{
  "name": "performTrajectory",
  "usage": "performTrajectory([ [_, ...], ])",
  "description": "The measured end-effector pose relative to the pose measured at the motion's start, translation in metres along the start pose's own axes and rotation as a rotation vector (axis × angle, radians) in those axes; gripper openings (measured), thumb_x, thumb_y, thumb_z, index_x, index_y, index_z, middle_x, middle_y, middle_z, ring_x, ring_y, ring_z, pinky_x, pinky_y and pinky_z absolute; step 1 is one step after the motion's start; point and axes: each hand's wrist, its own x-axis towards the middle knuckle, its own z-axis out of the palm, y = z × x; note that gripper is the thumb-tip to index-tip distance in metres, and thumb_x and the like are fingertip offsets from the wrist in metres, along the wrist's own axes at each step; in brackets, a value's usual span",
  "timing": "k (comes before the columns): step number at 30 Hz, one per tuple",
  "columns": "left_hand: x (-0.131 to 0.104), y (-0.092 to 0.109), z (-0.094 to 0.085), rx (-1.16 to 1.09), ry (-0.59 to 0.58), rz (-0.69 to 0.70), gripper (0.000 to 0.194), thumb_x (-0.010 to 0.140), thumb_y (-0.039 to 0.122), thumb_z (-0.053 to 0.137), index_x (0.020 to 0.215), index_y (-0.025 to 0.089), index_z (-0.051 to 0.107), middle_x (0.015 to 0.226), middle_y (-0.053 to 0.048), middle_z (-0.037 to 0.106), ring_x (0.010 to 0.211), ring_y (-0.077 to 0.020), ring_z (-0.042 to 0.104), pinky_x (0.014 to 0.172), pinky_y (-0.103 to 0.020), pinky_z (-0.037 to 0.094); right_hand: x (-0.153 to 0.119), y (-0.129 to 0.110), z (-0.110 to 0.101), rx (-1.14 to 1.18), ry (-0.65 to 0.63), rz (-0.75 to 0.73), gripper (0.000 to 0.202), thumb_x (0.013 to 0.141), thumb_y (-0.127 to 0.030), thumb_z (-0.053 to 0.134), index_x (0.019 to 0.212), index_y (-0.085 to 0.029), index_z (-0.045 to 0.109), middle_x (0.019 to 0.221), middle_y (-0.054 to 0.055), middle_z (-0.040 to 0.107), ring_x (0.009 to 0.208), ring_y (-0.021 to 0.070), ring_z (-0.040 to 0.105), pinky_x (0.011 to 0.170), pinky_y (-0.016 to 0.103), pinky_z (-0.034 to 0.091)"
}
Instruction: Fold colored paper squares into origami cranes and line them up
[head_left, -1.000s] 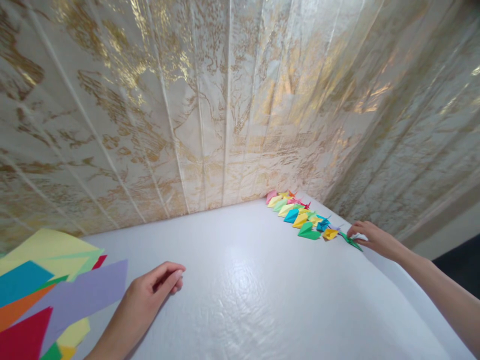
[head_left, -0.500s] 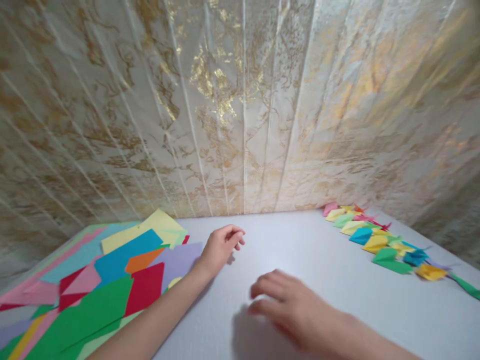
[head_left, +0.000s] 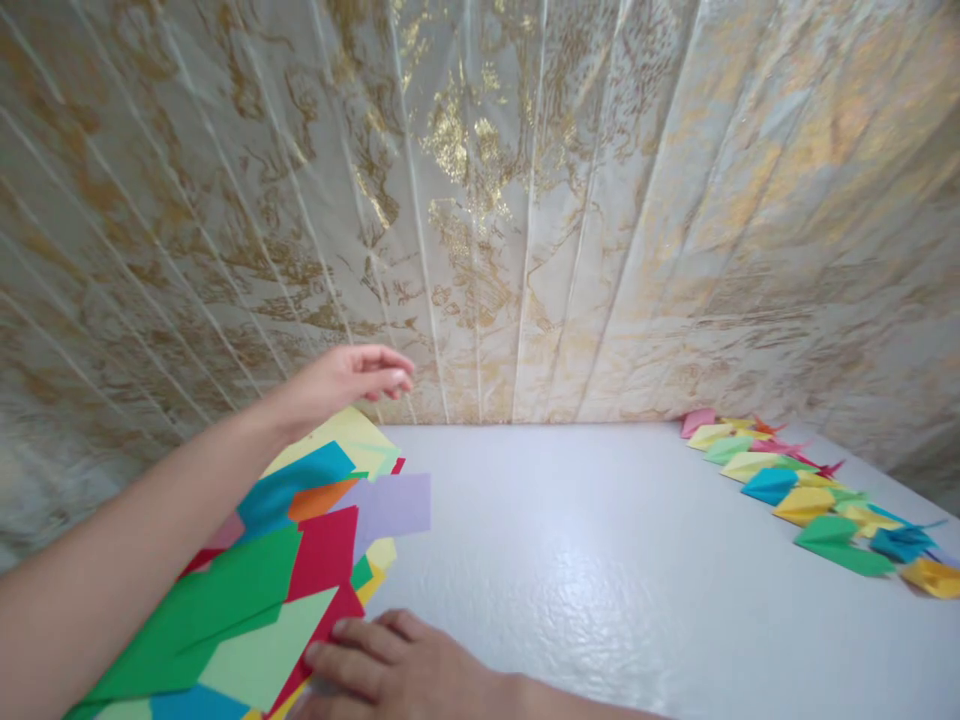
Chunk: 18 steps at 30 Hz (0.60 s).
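Note:
Many coloured paper sheets lie overlapping at the left, among them a green sheet (head_left: 217,590), a red sheet (head_left: 324,552) and a lilac sheet (head_left: 397,503). My left hand (head_left: 345,383) is raised above the far edge of the pile, fingers bent together; no paper shows in it, though its palm side is partly hidden. My right hand (head_left: 397,665) rests palm down with fingers spread at the near right edge of the pile, over a dark red sheet (head_left: 337,620).
Folded paper figures stand in rows on the right of the white table (head_left: 570,520), among them a green one (head_left: 840,545) and a blue one (head_left: 771,485). A gold-patterned curtain (head_left: 480,250) hangs behind the table.
My left hand has moved up and left, off the table surface to above the papers. My right hand has moved left onto the pile's edge. The view has shifted left.

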Motion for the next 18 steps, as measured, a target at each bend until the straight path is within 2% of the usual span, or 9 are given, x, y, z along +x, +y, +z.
performTrajectory([
  [2,-0.036,-0.027,-0.019,0.219,-0.11,-0.062,0.028,0.076,0.047,0.074,0.096,0.027,0.073,0.094,-0.001,0.077,0.087,-0.0224,0.071,0.075,-0.03,0.055,-0.01,0.012,-0.006,0.182,-0.063,0.103,0.059,0.101,-0.058,0.038,0.141,-0.015,0.045,0.151,0.009,0.047,0.135,0.0224,0.046,0.105,0.03,0.044],
  [3,-0.056,-0.043,-0.025,0.341,-0.152,-0.062,0.028,0.077,0.047,0.073,0.099,0.03,0.073,0.102,0.0,0.077,0.095,-0.0242,0.072,0.081,-0.032,0.056,-0.016,0.018,-0.011,0.27,-0.07,0.162,0.066,0.097,-0.06,0.048,0.143,-0.014,0.043,0.151,0.012,0.046,0.136,0.0249,0.045,0.107,0.034,0.043],
  [6,-0.115,-0.088,-0.028,0.628,-0.187,-0.015,0.042,0.078,0.043,0.074,0.119,0.038,0.069,0.134,0.001,0.066,0.125,-0.0291,0.06,0.103,-0.039,0.05,-0.035,0.033,-0.028,0.457,-0.079,0.332,0.057,0.092,-0.043,0.064,0.14,-0.017,0.046,0.15,0.013,0.046,0.135,0.0258,0.046,0.109,0.038,0.041],
  [9,-0.155,-0.119,-0.014,0.808,-0.173,0.02,0.063,0.075,0.042,0.077,0.135,0.038,0.059,0.143,-0.002,0.059,0.129,-0.0317,0.057,0.104,-0.042,0.05,-0.05,0.039,-0.038,0.532,-0.087,0.473,0.054,0.087,-0.028,0.07,0.137,-0.018,0.051,0.149,0.013,0.048,0.133,0.0271,0.049,0.109,0.04,0.041],
  [12,-0.166,-0.135,0.001,0.936,-0.083,0.094,0.059,0.081,0.054,0.069,0.136,0.033,0.06,0.143,-0.005,0.059,0.129,-0.0327,0.057,0.104,-0.046,0.05,-0.057,0.04,-0.039,0.563,-0.064,0.537,0.051,0.086,-0.021,0.07,0.134,-0.017,0.054,0.149,0.014,0.048,0.133,0.0274,0.049,0.11,0.041,0.04],
  [18,-0.154,-0.148,0.009,0.983,0.063,0.255,0.052,0.085,0.065,0.061,0.121,0.029,0.071,0.127,-0.005,0.071,0.115,-0.0302,0.068,0.097,-0.041,0.056,-0.059,0.038,-0.034,0.57,-0.019,0.505,0.044,0.084,-0.019,0.069,0.127,-0.02,0.059,0.143,0.011,0.053,0.129,0.0254,0.052,0.108,0.038,0.04],
])
